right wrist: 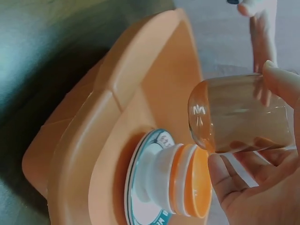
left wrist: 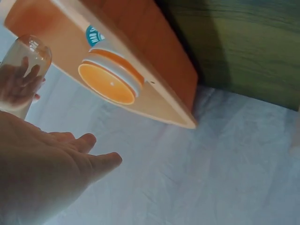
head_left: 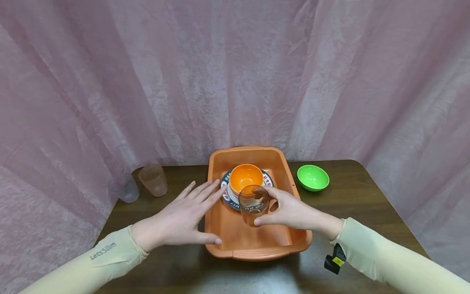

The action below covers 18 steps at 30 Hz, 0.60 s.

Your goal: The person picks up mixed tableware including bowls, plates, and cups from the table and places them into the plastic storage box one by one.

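My right hand (head_left: 299,212) grips a clear brown drinking glass (right wrist: 239,112), thumb on one side and fingers on the other. In the head view the glass is over the orange plastic basin (head_left: 257,254), in front of the stacked bowls. The top bowl (head_left: 245,176) is orange inside; the right wrist view shows white and orange rims nested beneath it. This stack stands on a patterned plate (right wrist: 161,137) with a dark teal edge inside the basin. My left hand (head_left: 180,222) is spread with straight fingers at the basin's left side, holding nothing.
A bright green bowl (head_left: 313,178) sits on the dark wooden table (head_left: 352,204) right of the basin. Two see-through tumblers are at the table's left, one greyish tumbler (head_left: 126,190) and one pinkish-brown tumbler (head_left: 154,181). A pink curtain (head_left: 227,81) hangs behind the table.
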Each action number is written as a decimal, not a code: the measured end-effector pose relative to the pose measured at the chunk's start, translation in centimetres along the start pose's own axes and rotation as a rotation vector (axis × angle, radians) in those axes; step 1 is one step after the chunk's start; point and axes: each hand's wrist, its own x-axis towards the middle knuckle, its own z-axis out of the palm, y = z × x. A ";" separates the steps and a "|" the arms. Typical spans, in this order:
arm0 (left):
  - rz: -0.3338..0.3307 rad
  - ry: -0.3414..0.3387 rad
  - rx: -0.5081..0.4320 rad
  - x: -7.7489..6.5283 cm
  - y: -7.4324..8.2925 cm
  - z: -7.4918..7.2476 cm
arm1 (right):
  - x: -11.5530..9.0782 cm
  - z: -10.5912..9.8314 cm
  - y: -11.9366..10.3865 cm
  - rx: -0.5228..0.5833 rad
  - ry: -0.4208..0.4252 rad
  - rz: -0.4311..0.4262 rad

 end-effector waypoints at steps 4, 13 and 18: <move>0.017 0.025 0.012 -1.5 -0.1 0.2 | 0.6 0.6 0.1 0.000 -0.066 -0.005; -0.011 0.027 -0.005 -3.5 -0.4 0.2 | 2.6 1.9 0.1 -0.015 -0.200 0.018; -0.026 0.019 -0.002 -3.9 -0.6 0.2 | 3.6 2.8 0.0 -0.071 -0.227 0.034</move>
